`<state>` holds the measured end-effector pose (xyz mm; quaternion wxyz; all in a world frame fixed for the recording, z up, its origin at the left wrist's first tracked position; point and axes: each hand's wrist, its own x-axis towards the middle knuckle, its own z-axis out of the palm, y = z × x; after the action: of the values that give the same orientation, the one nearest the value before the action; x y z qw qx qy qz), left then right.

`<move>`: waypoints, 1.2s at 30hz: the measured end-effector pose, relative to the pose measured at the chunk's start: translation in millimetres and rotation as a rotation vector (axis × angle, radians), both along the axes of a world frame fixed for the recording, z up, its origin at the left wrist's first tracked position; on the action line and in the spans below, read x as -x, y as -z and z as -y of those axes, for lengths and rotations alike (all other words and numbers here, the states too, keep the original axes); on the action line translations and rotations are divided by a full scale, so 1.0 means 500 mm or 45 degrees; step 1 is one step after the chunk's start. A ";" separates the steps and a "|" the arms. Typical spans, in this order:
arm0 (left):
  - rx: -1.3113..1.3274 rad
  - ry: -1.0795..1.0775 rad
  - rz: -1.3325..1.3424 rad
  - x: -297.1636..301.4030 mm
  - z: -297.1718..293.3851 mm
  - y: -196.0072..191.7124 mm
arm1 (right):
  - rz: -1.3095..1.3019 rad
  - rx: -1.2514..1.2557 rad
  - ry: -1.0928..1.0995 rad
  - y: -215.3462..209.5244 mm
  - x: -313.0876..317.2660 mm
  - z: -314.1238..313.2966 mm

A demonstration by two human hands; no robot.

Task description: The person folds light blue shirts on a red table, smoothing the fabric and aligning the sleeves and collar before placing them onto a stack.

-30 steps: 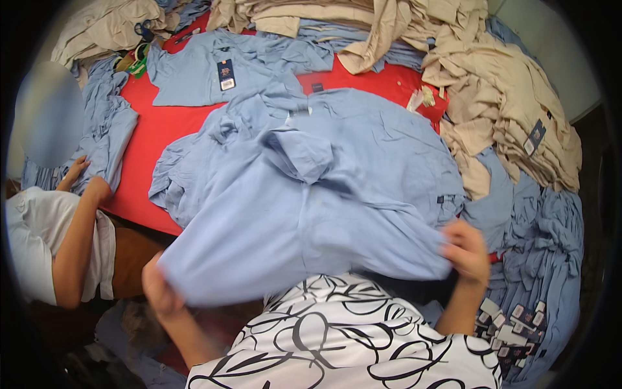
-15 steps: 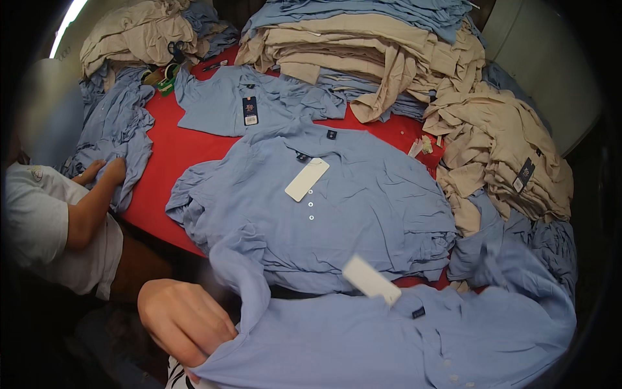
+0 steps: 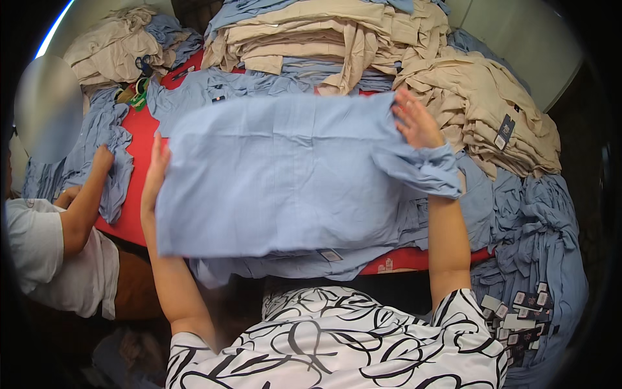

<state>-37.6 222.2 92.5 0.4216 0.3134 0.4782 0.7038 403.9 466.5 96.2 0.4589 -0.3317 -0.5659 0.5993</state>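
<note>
A light blue shirt (image 3: 278, 175) is spread out flat in front of me, over the other blue shirts on the table. Its lower left edge is smeared by motion. At its left edge my left hand (image 3: 157, 165) is open, fingers stretched upward along the fabric, partly behind it. My right hand (image 3: 418, 120) is open at the upper right corner, its fingers apart and a little blurred. A bunched blue sleeve (image 3: 431, 170) lies across my right wrist. The buttons and the neck label of this shirt are out of sight.
A red-covered table (image 3: 137, 188) lies beneath. Beige and blue garments (image 3: 311, 42) are stacked at the back, with a beige pile (image 3: 483, 104) at right. Tagged blue garments (image 3: 538, 240) hang at the right edge. Another person (image 3: 71, 246) handles blue cloth at left. A tape dispenser (image 3: 139, 96) sits behind.
The shirt has moved up and away from my body onto the table, now lying flat. My left hand, earlier gripping its edge, has straightened. My right hand has come into view.
</note>
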 end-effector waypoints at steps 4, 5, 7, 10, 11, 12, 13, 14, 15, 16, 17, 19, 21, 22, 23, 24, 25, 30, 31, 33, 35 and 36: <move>0.358 0.127 -0.463 0.010 0.085 0.144 | -0.398 0.315 -0.403 0.123 -0.040 0.068; 0.429 0.140 -0.502 0.001 0.106 0.156 | -0.329 0.304 -0.424 0.144 -0.042 0.083; 0.387 0.131 -0.771 -0.009 0.115 0.193 | -0.160 0.281 -0.485 0.162 -0.048 0.097; 0.542 -0.072 -0.804 -0.024 0.099 0.177 | 0.395 0.228 -0.976 0.082 -0.011 0.117; 0.616 -0.136 -0.765 -0.022 0.089 0.168 | 0.407 -0.005 -1.182 0.040 0.002 0.118; 0.561 -0.240 -0.812 -0.013 0.081 0.161 | 0.291 0.181 -1.199 0.009 -0.006 0.099; 0.512 -0.339 -0.851 -0.005 0.077 0.166 | 0.178 0.378 -1.208 -0.014 -0.028 0.070; 0.457 -0.441 -0.894 0.009 0.073 0.168 | 0.060 0.567 -1.214 -0.023 -0.038 0.048; 0.304 -0.477 -0.839 0.027 0.090 0.169 | 0.807 0.409 -1.146 0.009 -0.044 0.058; 0.274 -0.523 -0.826 0.045 0.112 0.161 | 1.512 0.258 -1.178 0.040 -0.060 0.067; 0.240 -0.559 -0.798 0.056 0.133 0.150 | 1.580 0.397 -1.160 0.057 -0.101 0.081; 0.243 -0.579 -0.732 0.073 0.176 0.142 | 1.964 0.175 -1.066 0.034 -0.137 0.095; 0.362 -0.522 -0.719 0.105 0.240 0.134 | 2.447 -0.652 -0.852 -0.040 -0.125 0.110; 0.373 -0.432 -0.711 0.090 0.237 0.128 | 2.286 -0.903 -0.463 -0.014 -0.167 0.102; 0.380 -0.339 -0.705 0.065 0.231 0.110 | 2.092 -1.127 -0.074 0.032 -0.238 0.086; 0.388 -0.245 -0.698 0.048 0.227 0.096 | 2.060 -1.363 0.097 0.045 -0.263 0.076; 0.472 -0.071 -0.756 0.044 0.225 0.092 | 2.031 -1.588 0.301 0.046 -0.288 0.073; 0.653 0.257 -0.827 0.022 0.260 0.101 | 2.576 -1.325 0.506 0.019 -0.252 0.087; 0.647 0.244 -0.806 0.017 0.264 0.110 | 2.371 -1.218 0.590 0.013 -0.256 0.124; 0.660 0.133 -0.827 0.004 0.280 0.112 | 1.626 -0.943 0.516 0.020 -0.199 0.243; 0.724 0.020 -0.883 0.004 0.273 0.126 | 1.272 -0.347 0.022 0.065 -0.124 0.385; 0.747 -0.003 -0.921 0.003 0.256 0.126 | 1.410 -0.338 -0.092 0.086 -0.074 0.449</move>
<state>-38.9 94.4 29.6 0.2980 0.4056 0.7737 0.3847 441.0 242.0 53.3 0.1107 -0.5163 -0.8035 0.2750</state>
